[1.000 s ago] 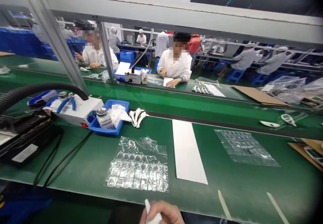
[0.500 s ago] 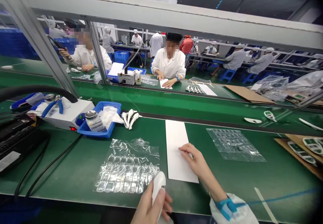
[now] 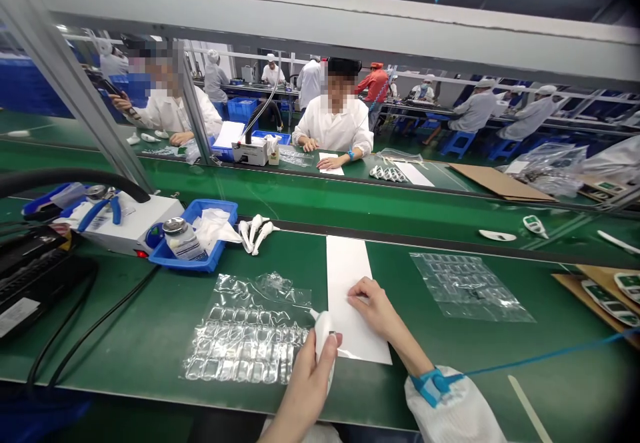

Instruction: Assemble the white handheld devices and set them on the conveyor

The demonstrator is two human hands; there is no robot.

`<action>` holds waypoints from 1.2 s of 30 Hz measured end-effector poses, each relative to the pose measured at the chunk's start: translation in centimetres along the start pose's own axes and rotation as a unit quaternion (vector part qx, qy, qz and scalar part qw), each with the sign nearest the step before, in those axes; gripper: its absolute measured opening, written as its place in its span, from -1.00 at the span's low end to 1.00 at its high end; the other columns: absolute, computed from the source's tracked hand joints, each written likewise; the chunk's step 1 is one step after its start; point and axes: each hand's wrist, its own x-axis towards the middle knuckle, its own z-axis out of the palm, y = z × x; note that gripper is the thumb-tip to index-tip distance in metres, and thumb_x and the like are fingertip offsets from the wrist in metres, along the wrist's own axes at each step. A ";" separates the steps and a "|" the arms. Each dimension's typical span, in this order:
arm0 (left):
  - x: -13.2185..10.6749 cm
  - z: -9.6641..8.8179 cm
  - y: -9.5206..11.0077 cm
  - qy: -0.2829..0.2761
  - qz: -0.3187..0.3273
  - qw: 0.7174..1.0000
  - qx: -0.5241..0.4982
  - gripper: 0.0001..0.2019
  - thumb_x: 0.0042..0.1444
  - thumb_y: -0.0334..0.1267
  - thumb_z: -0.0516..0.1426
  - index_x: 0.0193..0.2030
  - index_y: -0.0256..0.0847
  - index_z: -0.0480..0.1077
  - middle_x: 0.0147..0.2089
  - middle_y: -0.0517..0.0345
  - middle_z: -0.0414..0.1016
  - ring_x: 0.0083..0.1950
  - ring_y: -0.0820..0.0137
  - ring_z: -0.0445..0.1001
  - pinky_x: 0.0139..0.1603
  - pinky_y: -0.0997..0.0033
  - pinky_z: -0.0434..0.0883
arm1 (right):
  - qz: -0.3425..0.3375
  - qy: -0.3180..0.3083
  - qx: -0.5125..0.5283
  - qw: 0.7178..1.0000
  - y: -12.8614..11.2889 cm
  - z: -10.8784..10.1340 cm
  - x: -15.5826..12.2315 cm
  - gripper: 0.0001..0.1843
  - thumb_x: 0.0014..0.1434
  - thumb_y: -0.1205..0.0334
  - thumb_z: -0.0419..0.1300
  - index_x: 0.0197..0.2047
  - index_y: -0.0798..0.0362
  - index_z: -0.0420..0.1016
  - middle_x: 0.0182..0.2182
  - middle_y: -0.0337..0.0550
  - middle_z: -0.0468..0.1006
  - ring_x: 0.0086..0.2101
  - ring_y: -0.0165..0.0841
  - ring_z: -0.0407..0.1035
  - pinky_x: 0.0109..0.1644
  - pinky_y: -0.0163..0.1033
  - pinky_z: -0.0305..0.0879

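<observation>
My left hand is wrapped round a white rounded plastic device with a narrow tip, held above the front of the bench with the tip pointing up and away. My right hand rests at a white sheet lying on the green bench; its thumb and fingers are drawn together at the paper, and anything between them is too small to make out. Left of the sheet, near my left hand, lies a clear plastic blister sheet with rows of square pockets.
A blue tray holds a metal-topped jar and white tissue. Several white devices lie beside it. Another clear sheet and cardboard with white-framed parts are on the right. A blue cord runs from my right wrist.
My left hand has lifted the white device up and slightly right, closer to the white sheet. My right hand has shifted slightly up and left over the paper, its fingers still together.
</observation>
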 end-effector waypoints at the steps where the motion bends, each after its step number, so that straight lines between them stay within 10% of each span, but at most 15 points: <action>1: -0.1 0.1 0.2 0.003 0.002 1.000 0.005 -0.34 0.06 0.23 0.12 0.10 -0.30 0.34 0.13 -0.19 0.49 0.20 0.09 0.40 0.26 0.15 0.28 | 0.003 0.004 -0.002 1.000 0.0 0.1 0.0 -0.89 0.08 0.22 0.17 -0.46 0.00 0.45 -0.40 -0.17 0.44 -0.25 -0.19 0.27 -0.05 -0.04 0.11; 9: -1.3 0.3 1.9 -0.010 0.020 1.000 0.014 -0.50 0.11 0.20 0.08 -0.13 -0.25 0.43 -0.21 0.02 0.55 -0.16 0.27 0.52 -0.05 0.30 0.38 | 0.020 0.044 0.081 0.996 -2.8 -1.2 -1.7 -0.74 0.20 0.01 0.04 -0.40 0.00 0.26 -0.49 -0.26 0.29 -0.44 -0.33 0.21 -0.32 -0.23 0.17; 13: -2.5 -0.2 2.7 -0.027 -0.044 0.993 -0.110 -0.40 0.08 0.33 -0.02 -0.40 -0.26 0.39 -0.58 0.24 0.35 -0.65 0.56 0.22 -0.61 0.52 0.15 | 0.029 -0.040 0.206 0.977 -8.9 -0.7 -4.7 -0.73 0.24 0.05 0.11 -0.40 0.03 0.29 -0.52 -0.31 0.26 -0.49 -0.41 0.21 -0.38 -0.30 0.18; 18: -3.4 -1.4 3.2 -0.016 -0.084 0.985 -0.153 -0.28 0.00 0.44 -0.12 -0.52 -0.27 0.36 -0.76 0.25 0.22 -0.72 0.56 0.12 -0.66 0.53 0.04 | 0.037 -0.136 0.289 0.947 -13.7 2.2 -6.6 -0.78 0.29 0.14 0.11 -0.38 0.04 0.32 -0.47 -0.31 0.30 -0.51 -0.45 0.27 -0.40 -0.31 0.21; 36: -4.0 -2.8 3.4 0.030 -0.078 0.982 -0.171 -0.31 -0.05 0.46 -0.06 -0.46 -0.24 0.34 -0.75 0.32 0.22 -0.72 0.57 0.12 -0.65 0.53 0.03 | 0.034 -0.133 0.276 0.951 -13.7 5.3 -5.8 -0.77 0.32 0.12 0.08 -0.36 0.02 0.31 -0.48 -0.34 0.27 -0.56 -0.47 0.25 -0.48 -0.34 0.21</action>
